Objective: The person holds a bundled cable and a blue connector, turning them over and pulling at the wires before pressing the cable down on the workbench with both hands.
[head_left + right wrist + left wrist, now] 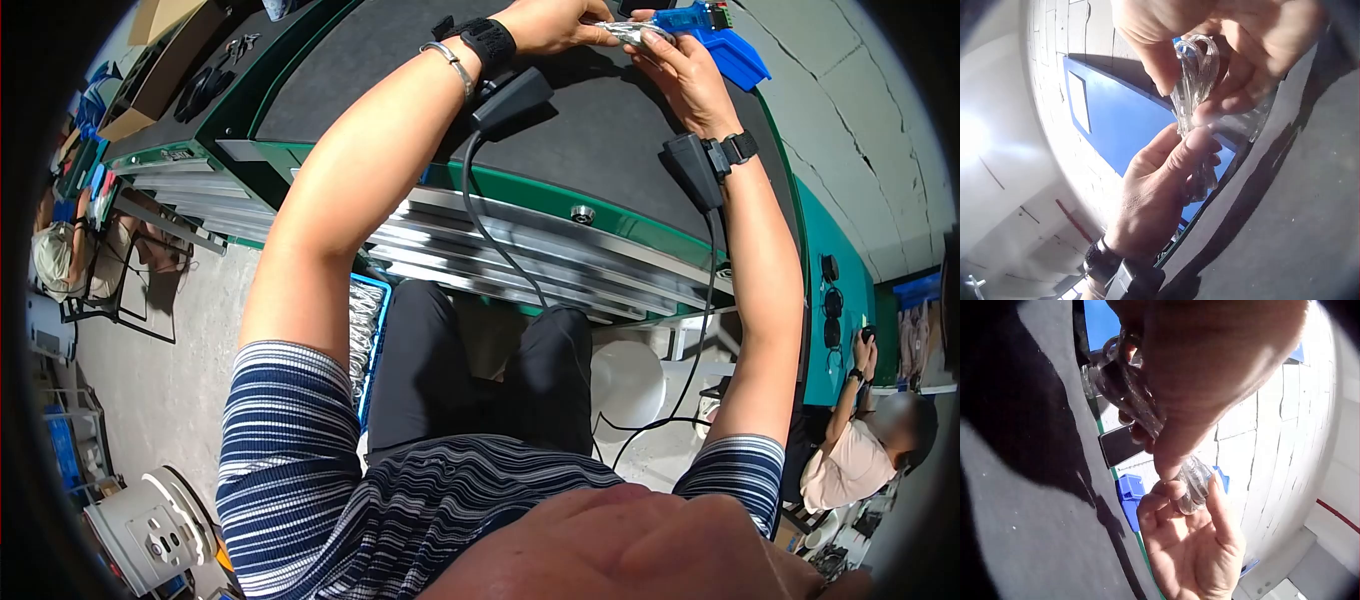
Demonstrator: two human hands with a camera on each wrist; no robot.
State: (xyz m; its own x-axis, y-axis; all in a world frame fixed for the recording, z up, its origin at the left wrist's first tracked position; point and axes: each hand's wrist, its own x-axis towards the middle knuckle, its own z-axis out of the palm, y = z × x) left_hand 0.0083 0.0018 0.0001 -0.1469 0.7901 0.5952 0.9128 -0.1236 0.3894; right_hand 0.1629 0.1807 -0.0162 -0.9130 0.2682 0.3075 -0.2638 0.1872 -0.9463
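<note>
Both hands hold a folded bundle of clear-jacketed silvery cable (630, 33) above the dark mat. My left hand (550, 24) pinches it from the left between thumb and fingers; in the left wrist view that hand (1210, 356) fills the top and hides part of the bundle. From the other side, my right hand (690, 80) grips the bundle, its thumb lying along the strands. Loops of the cable (1197, 62) stick out beside the right fingers in the right wrist view. Just beyond the hands is a translucent blue piece (685, 17) with a green and black end.
A blue bin (735, 58) stands at the bench's far right edge. The dark mat (370, 70) covers the green drawer bench. A flat black rectangular object (1117, 445) lies near the edge. Below, a blue crate (372, 330) holds several cable bundles. Another person (850, 465) sits at right.
</note>
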